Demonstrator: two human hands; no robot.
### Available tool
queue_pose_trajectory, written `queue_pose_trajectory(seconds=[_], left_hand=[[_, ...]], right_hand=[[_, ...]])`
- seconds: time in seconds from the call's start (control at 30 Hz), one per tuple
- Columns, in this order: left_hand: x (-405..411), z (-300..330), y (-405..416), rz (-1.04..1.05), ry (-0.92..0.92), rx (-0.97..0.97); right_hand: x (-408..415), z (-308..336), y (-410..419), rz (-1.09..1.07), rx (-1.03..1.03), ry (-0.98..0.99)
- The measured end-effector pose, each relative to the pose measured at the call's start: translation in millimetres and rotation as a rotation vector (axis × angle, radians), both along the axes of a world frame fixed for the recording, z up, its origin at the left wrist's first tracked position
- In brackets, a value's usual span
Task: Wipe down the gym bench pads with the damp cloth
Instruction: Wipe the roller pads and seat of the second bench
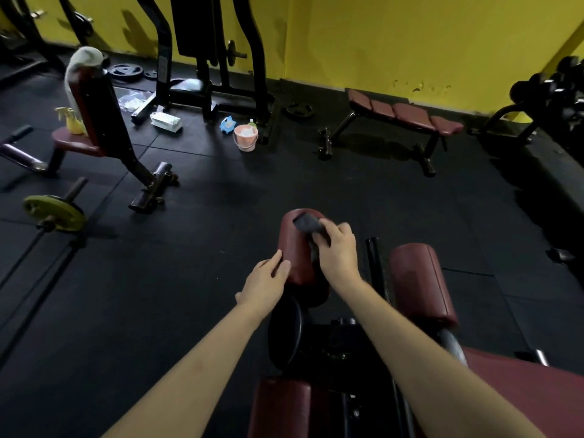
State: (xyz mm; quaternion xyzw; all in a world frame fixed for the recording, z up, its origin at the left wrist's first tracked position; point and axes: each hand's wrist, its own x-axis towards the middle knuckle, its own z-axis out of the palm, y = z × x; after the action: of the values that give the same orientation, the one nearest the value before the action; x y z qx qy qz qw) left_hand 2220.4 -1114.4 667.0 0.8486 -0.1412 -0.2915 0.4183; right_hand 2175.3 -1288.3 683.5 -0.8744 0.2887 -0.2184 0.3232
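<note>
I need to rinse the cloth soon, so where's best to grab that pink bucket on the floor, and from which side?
Take the pink bucket by its thin handle, which seems to hang at the left of the rim, reaching down from above: it stands upright with something pale inside, so a straight lift should keep it level.

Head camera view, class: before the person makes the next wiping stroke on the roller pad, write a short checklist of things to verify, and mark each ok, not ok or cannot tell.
1. Dark cloth lies on the left roller pad: ok.
2. Right hand grips the cloth: ok.
3. Left hand steadies the pad's side with straight fingers: ok.
4. Cloth damp enough: cannot tell.
5. Right roller pad free of clutter for its turn: ok.
6. Pink bucket within arm's reach for rinsing: not ok, it stands across the floor.
</note>
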Motion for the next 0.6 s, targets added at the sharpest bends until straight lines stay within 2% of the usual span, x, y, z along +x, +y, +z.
queue_pose_trajectory(seconds=[0.17,0.27,0.4,0.5,0.6], left_hand=[[8,-23,-1,-0.020,0.103,-0.126],[8,-12,2,-0.004,0.172,-0.211],[6,-3,9,-0.013,0.232,-0.236],[4,-5,10,0.009,0.210,-0.224],[3,-16,9,0.058,0.121,-0.160]], right_hand=[[-65,-7,42,0.094,-0.042,-0.017],[-24,-4,17,0.099,-0.094,-0.009],[46,5,-25,-0.030,-0.024,0.001],[44,10,-21,0.019,-0.039,0.034],[-4,3,8,0.038,-0.043,0.027]])
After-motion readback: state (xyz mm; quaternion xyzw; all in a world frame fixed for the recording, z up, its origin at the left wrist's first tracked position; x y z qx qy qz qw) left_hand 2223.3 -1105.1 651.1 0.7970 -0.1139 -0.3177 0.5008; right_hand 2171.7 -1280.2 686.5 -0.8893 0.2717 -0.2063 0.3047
